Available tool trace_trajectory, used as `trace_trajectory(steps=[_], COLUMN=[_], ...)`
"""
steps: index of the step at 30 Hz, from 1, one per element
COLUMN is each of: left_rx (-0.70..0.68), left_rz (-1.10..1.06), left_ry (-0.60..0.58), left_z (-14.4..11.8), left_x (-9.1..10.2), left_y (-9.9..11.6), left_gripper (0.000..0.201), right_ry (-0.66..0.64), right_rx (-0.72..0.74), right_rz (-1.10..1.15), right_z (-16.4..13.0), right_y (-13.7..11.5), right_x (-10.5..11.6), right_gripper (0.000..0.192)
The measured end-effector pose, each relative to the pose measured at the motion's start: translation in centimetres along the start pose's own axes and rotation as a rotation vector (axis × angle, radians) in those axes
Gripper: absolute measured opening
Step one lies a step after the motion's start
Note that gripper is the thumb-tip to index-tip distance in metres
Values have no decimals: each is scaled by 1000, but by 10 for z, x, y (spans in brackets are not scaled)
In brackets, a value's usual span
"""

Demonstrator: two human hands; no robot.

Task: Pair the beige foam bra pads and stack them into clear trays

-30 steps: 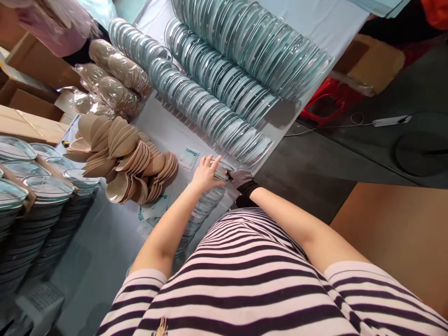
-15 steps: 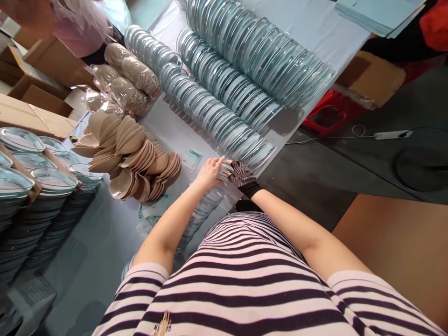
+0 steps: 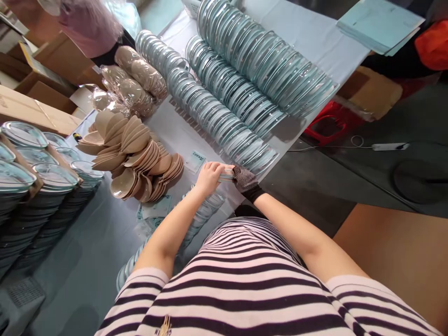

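Head view, looking down over a person's striped shirt (image 3: 245,280) at a bench (image 3: 105,242) covered in pale blue-grey cloth.

Both arms are reaching forward to the bench's right edge. The left hand (image 3: 209,178), bare, is curling its fingers (image 3: 219,167) around one end of a glass lid (image 3: 227,175). The right hand (image 3: 245,179), wearing a dark dotted glove, is gripping the other end of the same lid. The lid is being held just above the bench, at the near end of a long row of glass lids (image 3: 217,119) that is leaning like fallen dominoes and running diagonally away to the far left.

Two more overlapping rows of glass lids (image 3: 266,65) are lying further right and further away. A shorter row of lids (image 3: 196,219) is lying under the left forearm, near the body.

To the left of the hands, a heap of tan, rounded pieces (image 3: 136,156) is spreading across the bench, with a small printed label (image 3: 198,157) lying between the heap and the hands. Beyond the heap, clear bags of the same tan pieces (image 3: 136,86) are lying. At the far left, tall stacks of glass lids (image 3: 31,186) are standing, with cardboard boxes (image 3: 42,107) behind them.

Another person in a pink top (image 3: 91,25) is standing at the far left corner. A stack of pale blue sheets (image 3: 378,25) is lying at the far right.
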State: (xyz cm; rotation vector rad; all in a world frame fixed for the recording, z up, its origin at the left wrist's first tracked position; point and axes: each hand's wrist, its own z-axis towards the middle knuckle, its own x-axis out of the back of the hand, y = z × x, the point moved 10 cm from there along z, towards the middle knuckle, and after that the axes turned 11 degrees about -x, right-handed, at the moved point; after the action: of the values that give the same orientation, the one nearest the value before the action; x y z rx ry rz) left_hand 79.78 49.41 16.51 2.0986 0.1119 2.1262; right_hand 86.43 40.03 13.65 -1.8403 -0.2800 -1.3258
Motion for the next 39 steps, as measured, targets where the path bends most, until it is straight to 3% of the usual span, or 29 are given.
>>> trace_trajectory(steps=[4,7,10,14,17,20,22,25,27,30,33,35,37,39], left_rx=[-141,-314,-386,-211,-149,-93,-103,-31,73,223,502,788,1022,1073], left_rz=[17,53,73,119,66,-56,-150,-226,-246,-272,-234,-174,-153,-181], left_ry=[324,607,726,606,418,120,-3,8,51,95,161,190,178,147], left_z=[-51,-96,-120,-111,-85,-48,-27,-9,-14,-58,-152,-232,-298,-326], left_x=[53,90,99,89,80,47,21,-5,-12,-9,2,2,-9,-27], left_y=[8,25,36,27,23,23,32,37,31,11,-25,-47,-53,-48], left_gripper=[29,24,22,17,34,55,61,74,86,87,75,71,70,63], right_ry=[249,343,320,275,311,234,138,70,58,79,139,161,113,-12], right_rx=[220,297,308,249,271,325,323,204,94,-19,60,203,368,511], right_rz=[81,127,187,214,187,173,171,122,86,49,2,-23,-39,-70], right_z=[-53,-84,-93,-89,-84,-72,-59,-35,-21,-12,-16,-20,-18,-4], right_y=[-12,-15,-16,-17,-22,-25,-19,2,19,33,17,-12,-52,-99], right_x=[56,89,97,86,74,41,12,-23,-35,-32,-9,7,9,-8], right_gripper=[42,34,31,36,54,77,80,78,77,81,88,81,66,54])
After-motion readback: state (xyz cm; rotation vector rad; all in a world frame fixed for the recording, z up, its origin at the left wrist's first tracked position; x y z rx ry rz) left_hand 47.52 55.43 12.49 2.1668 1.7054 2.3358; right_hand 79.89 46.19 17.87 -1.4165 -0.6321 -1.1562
